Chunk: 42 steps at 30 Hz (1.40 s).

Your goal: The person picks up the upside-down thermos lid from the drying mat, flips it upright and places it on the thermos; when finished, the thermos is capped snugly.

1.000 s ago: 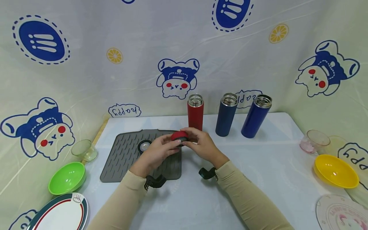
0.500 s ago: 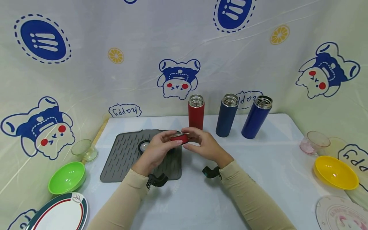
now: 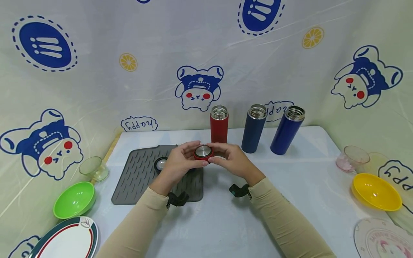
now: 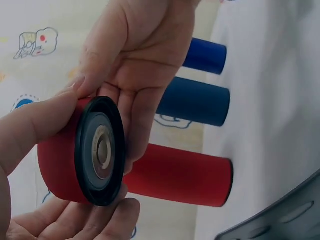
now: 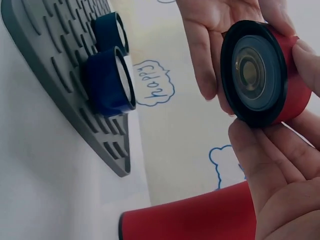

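Both hands hold a red bottle lid (image 3: pixel 203 152) in front of the red bottle (image 3: pixel 219 125). In the head view a steel disc on the lid faces up. The left hand (image 3: pixel 180 161) pinches its left side and the right hand (image 3: pixel 233 162) its right side, thumbs nearer the body. Both wrist views show the lid's other face: a black rim (image 4: pixel 116 150) around a grey seal with a small metal centre. On the grey ridged mat (image 3: pixel 135 182) sit a blue lid (image 5: pixel 107 82) and a darker blue lid (image 5: pixel 112 30); the left hand hides part of them from the head camera.
A dark blue bottle (image 3: pixel 255 129) and a brighter blue bottle (image 3: pixel 287 130) stand uncapped at the back. At left are a glass (image 3: pixel 95 169), a green bowl (image 3: pixel 74 200) and a plate (image 3: pixel 69 238); at right, a pink glass (image 3: pixel 353 159), yellow bowl (image 3: pixel 375 191) and pale plate (image 3: pixel 384 238).
The red lid has turned over between the hands. Its red side and dark edge showed a second ago; now its steel disc faces the head camera. The right forearm has shifted slightly right.
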Motion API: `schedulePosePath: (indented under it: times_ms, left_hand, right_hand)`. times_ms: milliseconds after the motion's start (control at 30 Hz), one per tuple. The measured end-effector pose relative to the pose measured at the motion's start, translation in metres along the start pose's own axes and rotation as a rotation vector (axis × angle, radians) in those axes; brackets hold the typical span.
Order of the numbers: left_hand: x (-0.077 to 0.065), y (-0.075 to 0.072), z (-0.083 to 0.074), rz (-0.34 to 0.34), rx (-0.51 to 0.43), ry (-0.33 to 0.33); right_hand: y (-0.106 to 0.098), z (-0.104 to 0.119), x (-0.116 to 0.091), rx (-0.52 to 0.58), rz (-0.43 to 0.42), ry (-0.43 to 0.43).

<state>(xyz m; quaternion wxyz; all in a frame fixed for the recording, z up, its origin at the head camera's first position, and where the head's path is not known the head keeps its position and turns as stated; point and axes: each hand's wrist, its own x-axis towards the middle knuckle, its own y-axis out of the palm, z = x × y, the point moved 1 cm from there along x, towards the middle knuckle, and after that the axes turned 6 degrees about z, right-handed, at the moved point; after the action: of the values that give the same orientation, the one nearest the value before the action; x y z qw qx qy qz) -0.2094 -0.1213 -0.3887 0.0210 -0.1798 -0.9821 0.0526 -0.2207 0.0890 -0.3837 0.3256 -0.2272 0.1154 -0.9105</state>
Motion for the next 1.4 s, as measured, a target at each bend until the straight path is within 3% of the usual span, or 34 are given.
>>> schedulePosePath:
  times_ms: [167, 367, 533, 733, 933, 1167, 1400]
  left_hand:
    - [0.005, -0.003, -0.012, -0.012, 0.043, 0.069]
    - [0.005, 0.0, -0.054, -0.021, 0.097, 0.108]
    - [0.017, 0.0, -0.074, -0.013, 0.093, 0.167]
    - [0.04, -0.002, -0.086, 0.004, 0.02, 0.231]
    - [0.066, -0.001, -0.096, 0.014, -0.028, 0.288]
    - [0.092, 0.002, -0.107, -0.009, -0.078, 0.284]
    - [0.104, 0.002, -0.11, 0.007, -0.105, 0.275]
  right_hand:
    - [-0.004, 0.01, 0.005, -0.014, -0.036, -0.032]
    - [-0.018, 0.027, 0.015, -0.054, -0.064, -0.071]
    - [-0.037, 0.043, 0.026, -0.159, -0.082, -0.141]
    - [-0.059, 0.057, 0.039, -0.238, -0.092, -0.197]
    - [-0.079, 0.065, 0.051, -0.301, -0.128, -0.189]
    - [-0.097, 0.063, 0.065, -0.321, -0.174, -0.159]
    - [-0.1, 0.056, 0.068, -0.279, -0.216, -0.116]
